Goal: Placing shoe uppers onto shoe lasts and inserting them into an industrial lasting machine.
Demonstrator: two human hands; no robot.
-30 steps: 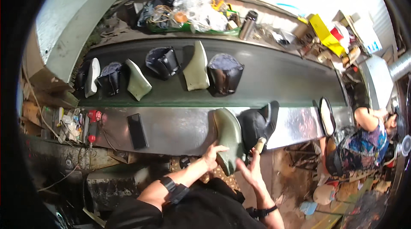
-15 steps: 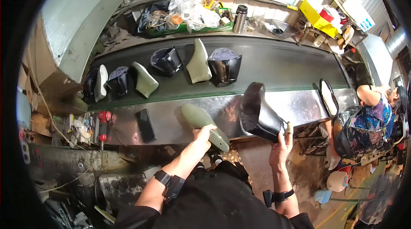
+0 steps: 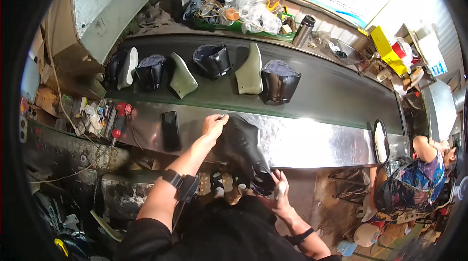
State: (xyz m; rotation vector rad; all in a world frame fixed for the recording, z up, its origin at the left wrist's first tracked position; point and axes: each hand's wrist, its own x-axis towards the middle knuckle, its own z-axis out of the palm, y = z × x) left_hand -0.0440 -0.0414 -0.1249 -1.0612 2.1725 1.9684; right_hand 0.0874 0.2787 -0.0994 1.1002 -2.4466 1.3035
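Note:
A black leather boot (image 3: 245, 146) slants across the near edge of the metal ledge, its toe away from me and its opening towards my body. My left hand (image 3: 214, 127) is closed, fingertips gripping beside the toe end. At the opening end, my right hand (image 3: 282, 193) holds the boot's edge, thumb side partly hidden. No green shoe last shows in either hand. On the dark belt beyond stand a green shoe last (image 3: 249, 71), another green last (image 3: 183, 77), and black boots with grey lining, one (image 3: 281, 83) nearest the boot I hold.
A phone (image 3: 170, 131) and a red power tool (image 3: 120, 119) lie on the ledge's left. At its right end rests a black shoe piece with pale sole (image 3: 380, 141). A steel flask (image 3: 304, 31) and a green crate (image 3: 243, 26) stand behind. Another person (image 3: 414, 178) sits at right.
The boot has moved left and towards me, its toe now by my left hand. The green last that was in my left hand is out of sight. My right hand has come down and left.

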